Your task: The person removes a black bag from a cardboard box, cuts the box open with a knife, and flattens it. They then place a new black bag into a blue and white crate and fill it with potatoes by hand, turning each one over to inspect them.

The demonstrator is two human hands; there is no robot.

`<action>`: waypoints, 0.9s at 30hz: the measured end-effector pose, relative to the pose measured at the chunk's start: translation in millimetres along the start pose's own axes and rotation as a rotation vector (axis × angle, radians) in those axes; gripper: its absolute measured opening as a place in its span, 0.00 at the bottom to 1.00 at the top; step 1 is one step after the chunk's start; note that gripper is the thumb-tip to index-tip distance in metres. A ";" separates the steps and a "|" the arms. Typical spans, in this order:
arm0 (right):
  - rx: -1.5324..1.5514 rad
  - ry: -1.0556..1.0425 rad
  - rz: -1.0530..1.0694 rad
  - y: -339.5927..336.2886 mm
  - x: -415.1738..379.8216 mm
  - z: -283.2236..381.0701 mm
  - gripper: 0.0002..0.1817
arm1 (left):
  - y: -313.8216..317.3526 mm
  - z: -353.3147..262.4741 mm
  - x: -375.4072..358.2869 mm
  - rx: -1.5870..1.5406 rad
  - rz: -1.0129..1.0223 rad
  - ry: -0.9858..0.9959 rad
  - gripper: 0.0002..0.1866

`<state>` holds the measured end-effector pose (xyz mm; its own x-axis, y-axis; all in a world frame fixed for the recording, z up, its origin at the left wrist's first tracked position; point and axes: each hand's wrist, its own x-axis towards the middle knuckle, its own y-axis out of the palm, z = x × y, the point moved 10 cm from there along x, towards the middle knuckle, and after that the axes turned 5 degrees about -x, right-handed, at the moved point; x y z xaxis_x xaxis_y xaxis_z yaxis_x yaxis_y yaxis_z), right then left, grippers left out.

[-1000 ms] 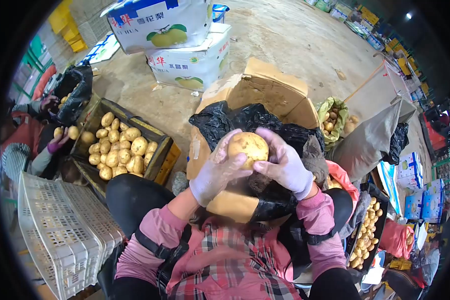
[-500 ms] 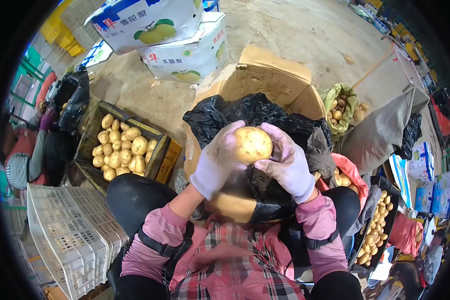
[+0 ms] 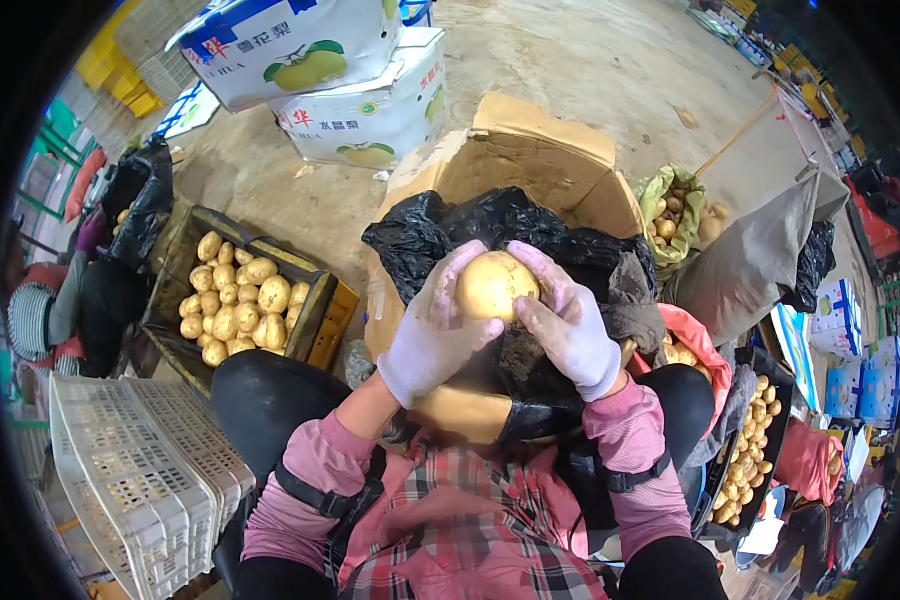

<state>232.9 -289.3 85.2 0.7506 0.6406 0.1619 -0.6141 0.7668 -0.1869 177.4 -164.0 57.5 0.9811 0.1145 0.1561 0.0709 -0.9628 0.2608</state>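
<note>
A large pale-yellow potato (image 3: 494, 285) is held up between both gloved hands, above a cardboard box (image 3: 545, 170) lined with a black plastic bag (image 3: 510, 220). My left hand (image 3: 432, 330) wraps the potato's left side. My right hand (image 3: 570, 325) grips it from the right, its thumb across the lower front. Both gloves are light lilac, soiled at the fingers. A dark grey rag (image 3: 632, 305) hangs over the box's right side, beside my right hand.
On the left stand a crate (image 3: 315, 265) of potatoes and stacked white plastic baskets (image 3: 135, 480). Pear cartons (image 3: 365, 120) are piled ahead. At right are a green sack (image 3: 673, 215), a red sack (image 3: 705, 340) and a black crate (image 3: 785, 400) with potatoes. A co-worker (image 3: 60, 300) sits far left.
My left hand, blurred before, now closes around the potato's left side, with its thumb lower. The potato has turned slightly in my hands. The whole view has shifted a little.
</note>
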 end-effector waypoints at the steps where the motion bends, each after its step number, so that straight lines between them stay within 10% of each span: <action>1: -0.056 -0.018 -0.008 -2.0 -1.2 3.9 0.28 | 0.1 0.0 0.2 -0.011 0.014 -0.015 0.42; 5: -0.136 -0.089 -0.085 -9.6 -4.0 -7.3 0.27 | -1.7 -10.0 0.4 0.093 0.056 -0.010 0.44; 7: 0.304 0.018 -0.064 1.8 -3.4 6.1 0.26 | 2.6 -24.4 0.2 0.276 0.076 0.016 0.45; 8: -0.033 -0.169 -0.092 -6.6 -5.2 19.0 0.24 | 1.7 -18.9 4.8 0.360 0.098 -0.003 0.46; 10: 0.169 -0.166 -0.110 0.1 -9.0 -0.3 0.24 | 21.0 -6.3 -4.7 -0.211 0.037 -0.294 0.43; 12: -0.142 -0.249 -0.079 0.3 -7.3 19.0 0.23 | 7.1 21.9 2.9 -0.027 0.105 -0.232 0.30; 13: -0.069 -0.218 -0.077 5.4 -3.7 0.9 0.22 | 10.7 33.3 -12.9 -0.131 0.016 -0.615 0.27; 16: -0.068 0.033 -0.042 12.8 -5.4 -3.6 0.35 | -13.6 44.0 2.3 -0.011 -0.097 -0.260 0.27; 19: -0.215 0.061 -0.024 16.6 -11.3 -10.7 0.42 | -8.5 10.3 2.9 0.852 -0.039 0.295 0.21; 25: -0.246 -0.193 -0.002 13.6 -17.1 16.1 0.34 | 22.3 36.6 -6.7 -0.585 -0.077 -0.521 0.23; 27: -0.256 -0.194 0.000 18.2 -17.4 8.4 0.31 | 22.3 34.4 -7.0 -0.537 -0.056 -0.455 0.25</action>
<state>206.7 -286.2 87.1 0.6753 0.6551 0.3388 -0.5143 0.7476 -0.4203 178.4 -194.7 29.5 0.9648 -0.0659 -0.2547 0.1402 -0.6907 0.7094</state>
